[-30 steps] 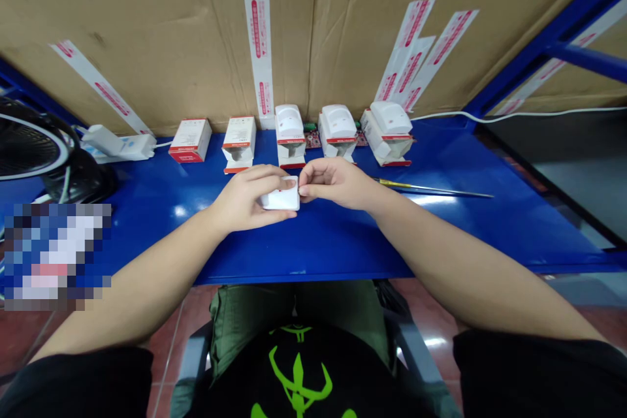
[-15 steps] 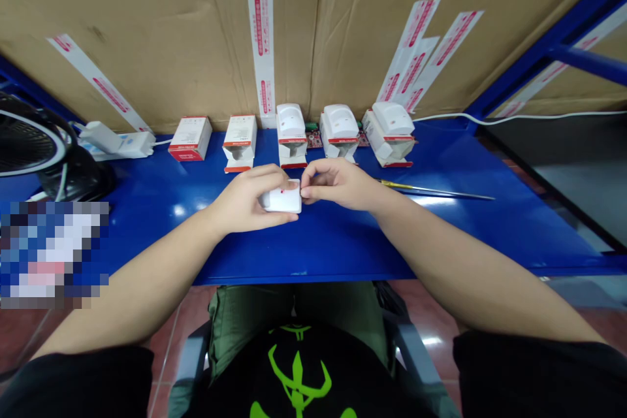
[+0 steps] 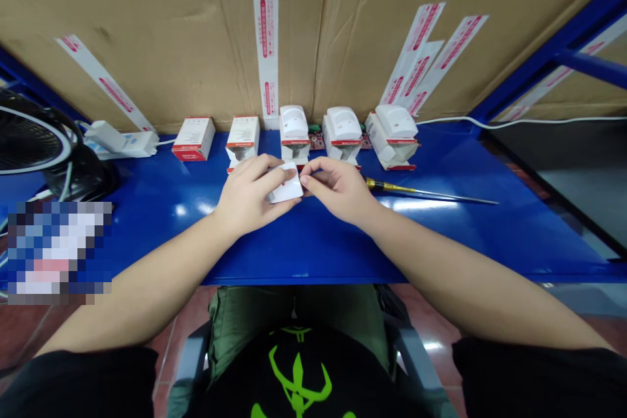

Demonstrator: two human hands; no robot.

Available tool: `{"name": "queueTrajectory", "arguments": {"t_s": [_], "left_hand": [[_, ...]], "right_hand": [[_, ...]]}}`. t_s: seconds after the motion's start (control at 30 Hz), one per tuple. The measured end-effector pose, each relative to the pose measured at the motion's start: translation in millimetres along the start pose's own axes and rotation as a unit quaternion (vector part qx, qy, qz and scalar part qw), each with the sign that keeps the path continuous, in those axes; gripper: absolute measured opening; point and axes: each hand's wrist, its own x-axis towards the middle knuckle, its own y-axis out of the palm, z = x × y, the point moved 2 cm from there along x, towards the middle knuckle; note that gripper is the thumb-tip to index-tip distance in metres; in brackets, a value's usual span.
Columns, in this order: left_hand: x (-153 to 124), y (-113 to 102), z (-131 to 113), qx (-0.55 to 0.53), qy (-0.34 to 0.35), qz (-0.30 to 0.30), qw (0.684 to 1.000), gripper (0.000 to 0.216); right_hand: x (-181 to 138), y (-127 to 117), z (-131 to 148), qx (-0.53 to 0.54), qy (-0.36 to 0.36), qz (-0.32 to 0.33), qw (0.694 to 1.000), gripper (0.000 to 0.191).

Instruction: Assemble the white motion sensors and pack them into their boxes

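Two hands meet over the middle of the worktop (image 3: 318, 245): left hand (image 3: 247, 196) curls around a white piece (image 3: 285, 189), half hiding it; right hand (image 3: 337, 186) pinches its right edge, fingertips together. Five cartons (image 3: 194, 138) line the back edge, three topped with white units (image 3: 342, 123). One screwdriver (image 3: 431, 192) lies beside the right hand; one fan (image 3: 29, 144) is cut off at the left edge.
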Motion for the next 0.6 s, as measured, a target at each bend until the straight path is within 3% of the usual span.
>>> {"name": "queueTrajectory", "arguments": {"t_s": [0.1, 0.23, 0.6], "left_hand": [[-0.5, 0.7, -0.8, 0.006, -0.011, 0.003, 1.0, 0.031], [-1.2, 0.6, -0.4, 0.01, -0.025, 0.014, 1.0, 0.031], [-1.7, 2.4, -0.3, 0.011, -0.026, 0.008, 1.0, 0.031]], "right_hand": [[-3.2, 0.2, 4.7, -0.123, -0.084, -0.025, 0.989, 0.013], [-5.7, -0.7, 9.2, -0.225, -0.15, -0.032, 0.962, 0.01], [-7.7, 4.8, 6.6, -0.268, -0.194, -0.069, 0.941, 0.012]]}}
